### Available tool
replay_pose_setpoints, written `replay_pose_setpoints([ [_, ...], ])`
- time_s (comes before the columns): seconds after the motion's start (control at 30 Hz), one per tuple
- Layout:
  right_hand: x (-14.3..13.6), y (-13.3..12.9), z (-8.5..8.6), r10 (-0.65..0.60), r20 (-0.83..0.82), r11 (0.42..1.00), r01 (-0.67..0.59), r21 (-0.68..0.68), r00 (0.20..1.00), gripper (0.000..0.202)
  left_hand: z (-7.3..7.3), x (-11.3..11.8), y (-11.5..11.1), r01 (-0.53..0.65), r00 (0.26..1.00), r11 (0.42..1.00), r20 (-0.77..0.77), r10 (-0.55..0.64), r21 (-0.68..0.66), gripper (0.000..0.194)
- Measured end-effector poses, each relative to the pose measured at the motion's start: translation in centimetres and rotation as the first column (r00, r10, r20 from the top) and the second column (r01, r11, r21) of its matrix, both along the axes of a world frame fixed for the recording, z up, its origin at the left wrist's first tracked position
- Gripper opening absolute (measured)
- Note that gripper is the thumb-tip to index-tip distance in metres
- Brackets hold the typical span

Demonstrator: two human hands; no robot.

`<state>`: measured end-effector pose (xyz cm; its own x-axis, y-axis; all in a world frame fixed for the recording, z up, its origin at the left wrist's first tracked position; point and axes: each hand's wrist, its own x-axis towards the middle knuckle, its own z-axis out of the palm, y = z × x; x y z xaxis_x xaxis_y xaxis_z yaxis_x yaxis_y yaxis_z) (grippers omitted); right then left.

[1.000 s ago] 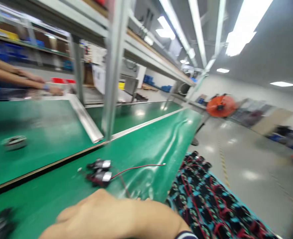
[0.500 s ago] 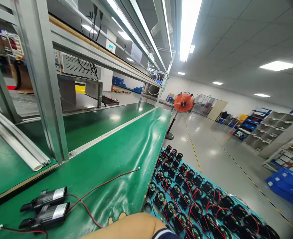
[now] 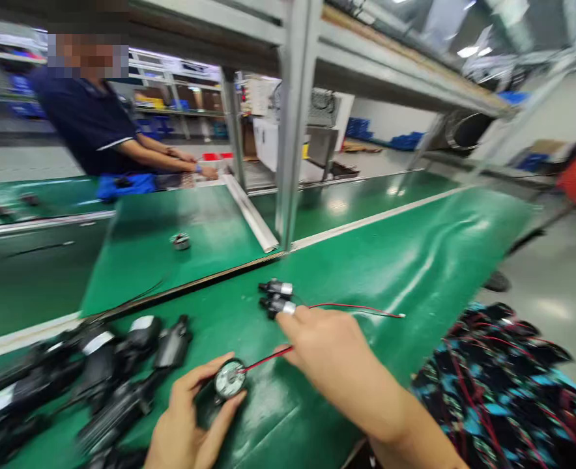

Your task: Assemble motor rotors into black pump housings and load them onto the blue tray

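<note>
My left hand (image 3: 195, 410) grips a small round black motor (image 3: 230, 378) between thumb and fingers, its pale circuit face turned up. A red and black wire (image 3: 266, 357) runs from that face to my right hand (image 3: 324, 355), whose fingers are closed on it. Just beyond my right fingertips, two black pumps with silver labels (image 3: 277, 296) lie side by side on the green bench mat (image 3: 366, 273). From near them a red lead with a white plug (image 3: 356, 308) stretches to the right.
Several black pump bodies (image 3: 97, 365) are heaped at the left. At the right, a blue tray (image 3: 569, 384) holds many wired motors. A metal post (image 3: 295, 130) rises from the bench. Another person (image 3: 87, 124) works across the line. A lone motor (image 3: 180, 241) sits on the far mat.
My view has swung left and down. Both hands now show, with the motor in the left and its wire in the right; before, one arm showed at the bottom edge.
</note>
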<state>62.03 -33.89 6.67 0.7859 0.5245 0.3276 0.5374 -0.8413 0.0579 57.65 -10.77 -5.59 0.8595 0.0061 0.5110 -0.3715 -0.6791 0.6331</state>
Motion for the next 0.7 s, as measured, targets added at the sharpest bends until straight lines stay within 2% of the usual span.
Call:
replay_pose_setpoints([
  [0.1,0.0,-1.2,0.4,0.019,0.061,0.999,-0.021,0.034,0.998,0.078,1.0,-1.1,0.3,0.056,0.996,0.998,-0.071,-0.054,0.018,0.039],
  [0.17,-0.8,-1.6,0.7,0.005,0.133,1.000,-0.009,0.026,0.991,0.086,1.2,-1.1,-0.3,0.061,0.993,0.998,-0.101,-0.061,-0.001,0.037],
  [0.27,-1.8,-2.0,1.1,-0.083,0.236,0.996,0.077,0.036,0.968,0.080,1.4,-1.1,-0.6,0.065,0.986,0.997,-0.153,-0.071,-0.045,0.040],
  [0.33,-1.7,-2.0,1.3,-0.060,0.260,0.998,0.049,0.051,0.964,0.079,1.8,-1.0,-0.5,0.088,0.968,0.995,-0.231,-0.096,-0.047,0.042],
  [0.43,-0.7,-0.9,0.5,0.149,0.184,0.988,-0.154,0.011,0.972,0.073,2.8,-0.8,-0.3,0.173,0.902,0.985,-0.400,-0.164,-0.013,0.040],
  [0.5,-0.1,0.5,-0.7,0.334,0.053,0.942,-0.331,-0.057,0.941,0.063,3.5,-0.5,-0.4,0.226,0.871,0.974,-0.448,-0.199,0.006,0.032],
  [0.57,0.0,2.1,-2.1,0.438,-0.068,0.888,-0.443,-0.123,0.897,0.053,3.8,-0.3,-0.5,0.265,0.871,0.964,-0.437,-0.225,0.030,0.027],
  [0.6,-0.1,2.8,-2.8,0.457,-0.105,0.871,-0.468,-0.150,0.883,0.049,3.8,-0.2,-0.4,0.276,0.878,0.960,-0.421,-0.229,0.054,0.031],
  [0.67,-0.2,3.8,-3.6,0.447,-0.141,0.866,-0.467,-0.180,0.883,0.041,3.6,-0.2,0.0,0.243,0.920,0.961,-0.345,-0.186,0.132,0.037],
  [0.7,-0.1,4.1,-3.8,0.418,-0.154,0.878,-0.442,-0.183,0.895,0.037,3.5,-0.1,0.4,0.190,0.952,0.963,-0.274,-0.134,0.190,0.036],
])
